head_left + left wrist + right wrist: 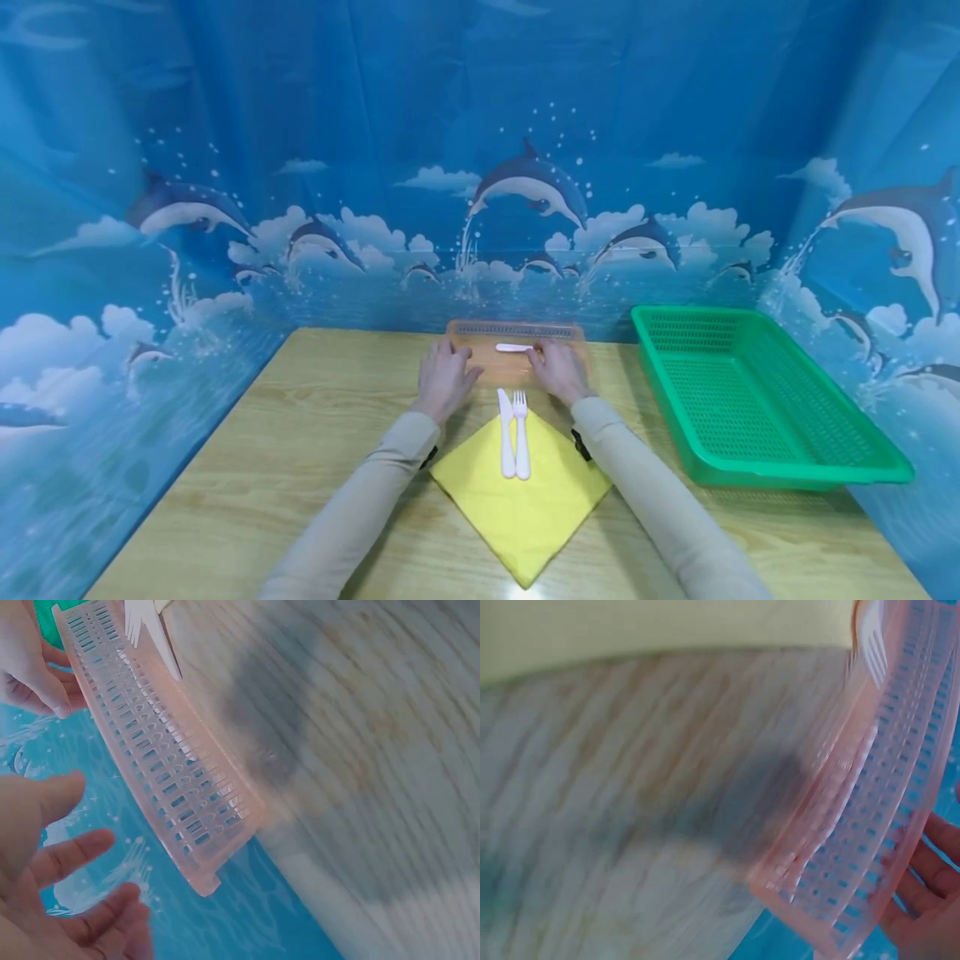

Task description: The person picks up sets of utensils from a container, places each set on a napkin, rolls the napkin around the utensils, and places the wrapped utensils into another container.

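A pale orange slotted basket (pixel 491 367) (pixel 150 750) (pixel 862 817) lies between the hands, with a white utensil (pixel 513 347) showing in the head view. My left hand (pixel 444 379) (pixel 67 877) is at its left end; in the left wrist view the fingers are spread, apart from the basket. My right hand (pixel 558 371) (pixel 37 664) (pixel 930 900) is at the right part, its fingers extended against the basket's outer side in the right wrist view. Nearer in lie a white knife (pixel 506 433) and fork (pixel 521 433) side by side on a yellow napkin (pixel 525 517).
A large green basket (pixel 750 475) stands at the right of the wooden table (pixel 300 417). A blue curtain (pixel 375 125) printed with dolphins hangs behind the table and at both sides.
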A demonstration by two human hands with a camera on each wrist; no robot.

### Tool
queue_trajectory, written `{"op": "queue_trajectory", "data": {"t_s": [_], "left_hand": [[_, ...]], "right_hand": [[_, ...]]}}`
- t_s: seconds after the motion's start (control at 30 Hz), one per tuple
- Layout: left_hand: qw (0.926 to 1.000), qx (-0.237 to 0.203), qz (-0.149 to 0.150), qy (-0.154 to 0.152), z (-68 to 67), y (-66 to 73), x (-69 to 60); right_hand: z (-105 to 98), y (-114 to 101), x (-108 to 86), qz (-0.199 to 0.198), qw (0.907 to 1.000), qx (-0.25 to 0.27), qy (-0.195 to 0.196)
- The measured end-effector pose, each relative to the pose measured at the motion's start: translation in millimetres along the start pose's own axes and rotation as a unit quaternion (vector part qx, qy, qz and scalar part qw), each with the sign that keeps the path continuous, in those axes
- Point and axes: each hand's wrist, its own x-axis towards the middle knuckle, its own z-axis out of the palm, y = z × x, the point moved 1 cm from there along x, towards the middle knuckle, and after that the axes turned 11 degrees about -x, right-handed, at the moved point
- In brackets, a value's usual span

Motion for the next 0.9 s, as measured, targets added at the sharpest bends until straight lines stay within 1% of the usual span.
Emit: {"op": "queue_trajectory", "data": {"t_s": [0.07,0.17,0.27,0.37,0.5,0.6,0.73,0.8,0.9], "left_hand": [[0.9999,0.014,-0.010,-0.003,1.0,-1.2,0.4],[0.9994,0.018,-0.026,-0.015,3.3,-3.6,-0.1],[0.9989,0.017,-0.032,-0.028,5.9,-6.4,0.0],[0.9983,0.011,-0.038,-0.043,8.3,-7.9,1.9],[0.9960,0.004,-0.052,-0.072,11.9,-10.6,5.1],[0.9949,-0.001,-0.055,-0.085,15.0,-12.7,7.3],[0.9946,-0.011,-0.054,-0.088,17.6,-14.3,9.7],[0.9942,-0.012,-0.054,-0.092,17.8,-14.8,10.6],[0.9935,-0.007,-0.046,-0.103,17.3,-15.2,11.5]], "right_hand": [[1.6,3.6,1.8,0.004,0.9999,-0.009,-0.014],[5.0,7.6,3.2,-0.002,0.9988,-0.026,-0.040],[8.1,11.2,3.7,-0.009,0.9973,-0.035,-0.063],[8.4,14.9,3.8,0.006,0.9970,-0.022,-0.074],[7.3,16.8,5.0,0.026,0.9959,-0.006,-0.087],[7.2,16.7,5.5,0.023,0.9951,-0.013,-0.095],[8.2,16.4,5.4,0.015,0.9942,-0.025,-0.103],[8.9,16.4,5.4,0.016,0.9935,-0.023,-0.110],[9.9,17.0,5.4,0.017,0.9909,-0.025,-0.131]]}}
